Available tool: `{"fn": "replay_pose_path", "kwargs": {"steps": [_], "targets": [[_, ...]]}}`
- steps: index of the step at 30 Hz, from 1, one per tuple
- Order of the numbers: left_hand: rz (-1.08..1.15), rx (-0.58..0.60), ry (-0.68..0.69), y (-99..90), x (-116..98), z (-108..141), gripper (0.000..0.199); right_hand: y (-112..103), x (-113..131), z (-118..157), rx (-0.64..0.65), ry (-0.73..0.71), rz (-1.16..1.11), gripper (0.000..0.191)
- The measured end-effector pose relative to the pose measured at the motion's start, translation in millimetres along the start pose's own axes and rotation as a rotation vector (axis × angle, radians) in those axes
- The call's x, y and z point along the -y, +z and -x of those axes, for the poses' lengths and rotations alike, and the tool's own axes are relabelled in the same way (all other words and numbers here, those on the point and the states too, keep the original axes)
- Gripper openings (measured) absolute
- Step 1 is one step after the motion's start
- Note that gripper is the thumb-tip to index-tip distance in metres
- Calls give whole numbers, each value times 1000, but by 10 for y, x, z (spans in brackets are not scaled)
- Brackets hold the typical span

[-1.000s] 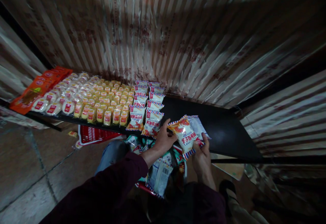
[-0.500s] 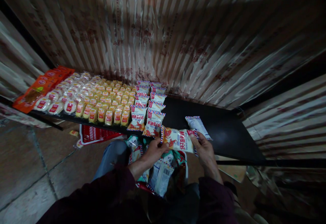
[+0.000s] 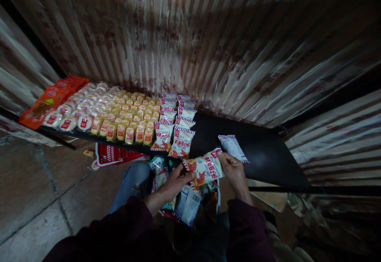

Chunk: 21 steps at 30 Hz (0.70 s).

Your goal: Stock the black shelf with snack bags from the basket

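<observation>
A snack bag [image 3: 205, 169] with red lettering and a striped seal is stretched between my two hands, in front of the shelf's edge. My left hand [image 3: 175, 182] pinches its left end, and my right hand [image 3: 233, 170] grips the upper right corner. Two rows of matching snack bags [image 3: 182, 141] stand on the black shelf [image 3: 268, 158], behind my left hand. Another bag [image 3: 233, 147] lies back side up on the shelf, just beyond my right hand. Below my hands, a basket [image 3: 218, 198] between my knees holds several more bags [image 3: 189, 204], some green.
Left along the shelf are rows of small yellow packaged cakes [image 3: 129, 117], round white packets [image 3: 68, 123] and orange pouches [image 3: 50, 97]. A red basket [image 3: 111, 155] sits on the floor under the shelf. Striped sheeting [image 3: 184, 35] hangs behind.
The held bag has tilted, its right end rising and its left end dropping. My right hand has shifted slightly left. My left hand has moved a little down and left.
</observation>
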State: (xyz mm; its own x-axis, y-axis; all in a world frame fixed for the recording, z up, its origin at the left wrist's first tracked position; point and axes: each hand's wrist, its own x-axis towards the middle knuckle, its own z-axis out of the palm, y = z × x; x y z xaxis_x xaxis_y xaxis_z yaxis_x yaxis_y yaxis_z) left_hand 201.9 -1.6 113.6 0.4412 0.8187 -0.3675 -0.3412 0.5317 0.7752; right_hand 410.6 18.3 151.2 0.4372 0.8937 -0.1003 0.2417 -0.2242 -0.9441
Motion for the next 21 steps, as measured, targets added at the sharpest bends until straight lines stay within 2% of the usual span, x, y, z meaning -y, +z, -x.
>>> {"fn": "replay_pose_path", "kwargs": {"steps": [5, 12, 17, 21], "targets": [[-4, -59, -30, -66, -99, 4, 56, 73, 79, 20, 86, 20, 15, 53], [-34, -136, 17, -30, -52, 10, 43, 53, 75, 13, 121, 65, -23, 52], [89, -208, 71, 10, -67, -22, 49, 43, -57, 89, -15, 150, -259, 60], [156, -220, 84, 85, -96, -66, 52, 172, -199, 275, 54, 209, -442, 58]]}}
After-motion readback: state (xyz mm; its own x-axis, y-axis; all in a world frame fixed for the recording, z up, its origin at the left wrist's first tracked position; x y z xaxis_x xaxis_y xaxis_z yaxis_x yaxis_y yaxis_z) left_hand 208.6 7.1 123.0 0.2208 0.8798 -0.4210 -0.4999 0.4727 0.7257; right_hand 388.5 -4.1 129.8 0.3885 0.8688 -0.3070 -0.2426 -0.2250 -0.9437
